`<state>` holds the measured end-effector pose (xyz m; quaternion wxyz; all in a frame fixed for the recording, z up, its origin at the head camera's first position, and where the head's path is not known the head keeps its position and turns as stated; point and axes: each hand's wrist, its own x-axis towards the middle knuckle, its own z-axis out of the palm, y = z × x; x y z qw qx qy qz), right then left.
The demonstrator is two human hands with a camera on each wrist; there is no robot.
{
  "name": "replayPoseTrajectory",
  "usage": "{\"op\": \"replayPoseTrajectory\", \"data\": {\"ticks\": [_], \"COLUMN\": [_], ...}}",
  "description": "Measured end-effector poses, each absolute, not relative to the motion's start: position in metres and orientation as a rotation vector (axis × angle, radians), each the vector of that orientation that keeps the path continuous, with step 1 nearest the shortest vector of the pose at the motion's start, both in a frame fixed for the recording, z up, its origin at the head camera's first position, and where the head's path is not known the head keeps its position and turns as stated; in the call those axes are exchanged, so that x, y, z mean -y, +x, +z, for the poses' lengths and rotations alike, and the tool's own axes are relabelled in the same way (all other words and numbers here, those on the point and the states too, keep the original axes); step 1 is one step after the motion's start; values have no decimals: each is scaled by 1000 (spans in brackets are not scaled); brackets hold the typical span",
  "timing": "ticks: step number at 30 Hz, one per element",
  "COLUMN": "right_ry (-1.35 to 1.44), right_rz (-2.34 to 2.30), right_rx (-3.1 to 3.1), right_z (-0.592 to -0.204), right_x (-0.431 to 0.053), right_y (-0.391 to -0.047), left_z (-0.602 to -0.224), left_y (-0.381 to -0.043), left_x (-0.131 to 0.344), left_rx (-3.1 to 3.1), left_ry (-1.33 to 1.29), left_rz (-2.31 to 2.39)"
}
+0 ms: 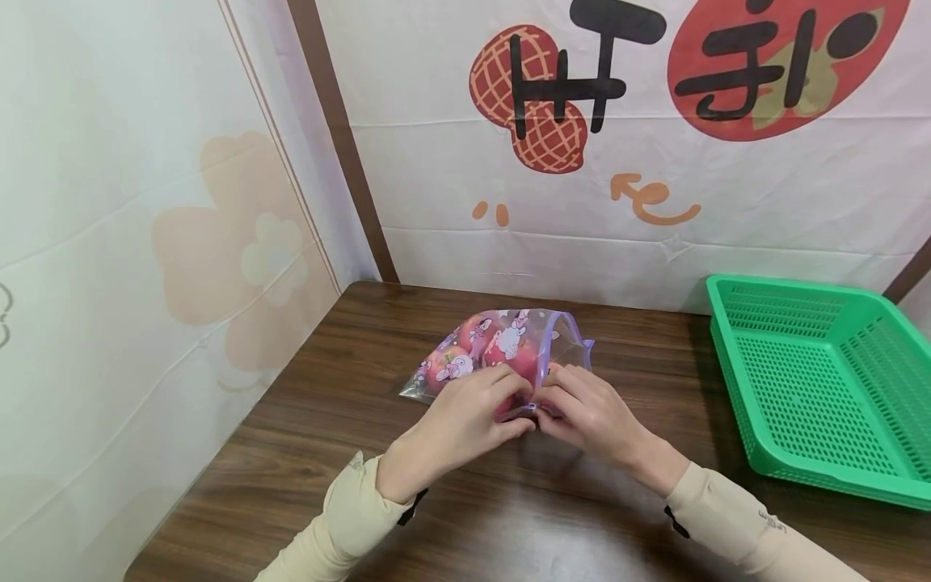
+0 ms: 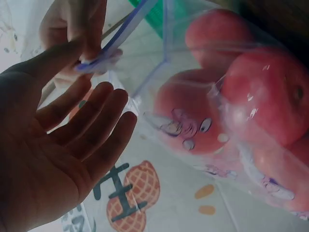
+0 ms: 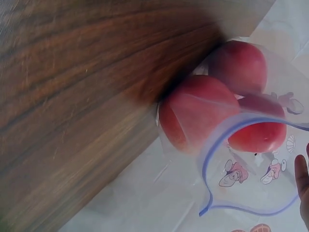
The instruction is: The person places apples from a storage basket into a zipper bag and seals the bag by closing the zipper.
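A clear zip bag (image 1: 520,327) with a purple zip edge and cartoon prints lies on the table. Red apples (image 3: 198,113) sit inside it, and its mouth gapes. At the near corner of the zip, my right hand (image 1: 592,412) pinches the edge between thumb and fingers. My left hand (image 1: 476,412) is beside the same corner. In the left wrist view its fingers (image 2: 104,140) are loosely bent, thumb and forefinger apart on either side of the zip end. Whether they touch the plastic I cannot tell. Only part of the left hand shows in the right wrist view.
A green plastic basket (image 1: 760,432) with slotted sides stands on the right of the dark wooden table (image 1: 305,420). Behind the table hangs a white printed cloth (image 1: 429,162), and another pale cloth (image 1: 94,267) borders the left side.
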<state>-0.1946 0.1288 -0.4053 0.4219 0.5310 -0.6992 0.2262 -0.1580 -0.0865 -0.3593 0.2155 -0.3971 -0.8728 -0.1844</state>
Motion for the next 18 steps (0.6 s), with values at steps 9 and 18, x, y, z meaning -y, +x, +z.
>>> {"op": "replayPoseTrajectory", "data": {"ticks": [9,18], "right_ry": [1269,1237], "right_rz": [605,715], "right_rx": [1696,1754], "right_z": [-396,-371], "right_x": [-124,-112], "right_y": [-189,-183], "left_z": [-365,-357], "left_y": [-151,-154], "left_x": [82,89], "left_rx": [2308,2070], "left_ry": [-979,-1011], "left_rz": [-642,-809]}}
